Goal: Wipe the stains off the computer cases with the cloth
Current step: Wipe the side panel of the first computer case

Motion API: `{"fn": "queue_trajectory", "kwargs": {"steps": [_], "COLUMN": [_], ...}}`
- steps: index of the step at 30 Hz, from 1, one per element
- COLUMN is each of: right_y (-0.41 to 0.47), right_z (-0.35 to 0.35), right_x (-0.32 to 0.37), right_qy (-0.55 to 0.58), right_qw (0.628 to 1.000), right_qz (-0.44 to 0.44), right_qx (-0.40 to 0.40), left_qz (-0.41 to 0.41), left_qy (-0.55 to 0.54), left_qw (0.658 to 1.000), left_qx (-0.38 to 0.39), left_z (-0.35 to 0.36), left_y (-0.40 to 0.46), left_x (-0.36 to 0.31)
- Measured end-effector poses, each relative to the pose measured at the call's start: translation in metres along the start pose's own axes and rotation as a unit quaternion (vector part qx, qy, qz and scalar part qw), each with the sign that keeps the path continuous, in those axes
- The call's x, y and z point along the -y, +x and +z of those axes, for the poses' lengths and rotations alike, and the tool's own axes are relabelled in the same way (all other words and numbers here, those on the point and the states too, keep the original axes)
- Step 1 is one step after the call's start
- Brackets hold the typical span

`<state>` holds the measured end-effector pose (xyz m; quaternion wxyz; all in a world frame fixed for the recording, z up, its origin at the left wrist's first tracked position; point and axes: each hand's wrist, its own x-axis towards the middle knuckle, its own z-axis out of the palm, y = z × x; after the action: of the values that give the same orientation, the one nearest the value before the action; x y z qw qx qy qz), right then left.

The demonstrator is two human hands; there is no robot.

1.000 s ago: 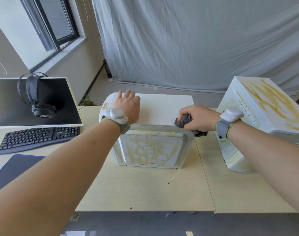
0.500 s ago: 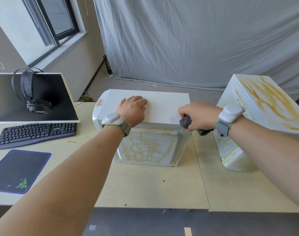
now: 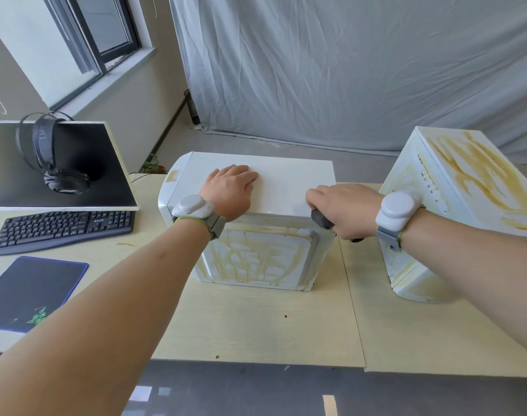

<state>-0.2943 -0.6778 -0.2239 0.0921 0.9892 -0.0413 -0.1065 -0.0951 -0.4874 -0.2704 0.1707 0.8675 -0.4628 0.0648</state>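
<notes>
A white computer case (image 3: 289, 181) lies on the desk in the middle, its top panel clean and its near face streaked with yellow-brown stains. My left hand (image 3: 230, 190) rests flat on the top panel, fingers straight. My right hand (image 3: 344, 207) grips a dark grey cloth (image 3: 320, 219) at the case's near right top edge. A second white case (image 3: 466, 187) stands to the right, with heavy yellow stains on its top and side.
A black keyboard (image 3: 61, 228), a dark mouse pad (image 3: 31, 292) and a monitor (image 3: 76, 163) with headphones (image 3: 55, 163) hung on it sit at the left. The pale wooden desk (image 3: 256, 319) has a seam between the two cases. A grey curtain hangs behind.
My left hand slid from the far left corner to the middle of the top panel. The right hand with the cloth stayed at the near right edge. The camera moved a little.
</notes>
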Motion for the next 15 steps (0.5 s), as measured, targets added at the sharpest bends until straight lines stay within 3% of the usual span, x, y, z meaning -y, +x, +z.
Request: {"fn": "queue_trajectory", "kwargs": {"steps": [6, 9, 12, 13, 15], "right_y": [0.028, 0.026, 0.02, 0.017, 0.013], "right_z": [0.012, 0.014, 0.002, 0.001, 0.003], "right_x": [0.048, 0.049, 0.031, 0.026, 0.022], "right_qy": [0.021, 0.134, 0.339, 0.353, 0.293], "right_qw": [0.993, 0.979, 0.929, 0.925, 0.951], "right_qz": [0.008, 0.021, 0.065, 0.064, 0.035], "right_qx": [-0.119, -0.153, -0.134, -0.123, -0.089], "left_qz": [-0.004, -0.003, -0.011, -0.013, -0.016], "left_qy": [0.008, 0.004, -0.008, -0.014, -0.026], "left_qw": [1.0, 1.0, 1.0, 1.0, 0.999], "left_qx": [0.014, 0.018, 0.021, 0.022, 0.023], "left_z": [0.004, 0.002, 0.0, 0.0, 0.0], "left_y": [0.004, 0.002, 0.002, 0.002, 0.002], "left_x": [0.004, 0.004, 0.005, 0.006, 0.008]}}
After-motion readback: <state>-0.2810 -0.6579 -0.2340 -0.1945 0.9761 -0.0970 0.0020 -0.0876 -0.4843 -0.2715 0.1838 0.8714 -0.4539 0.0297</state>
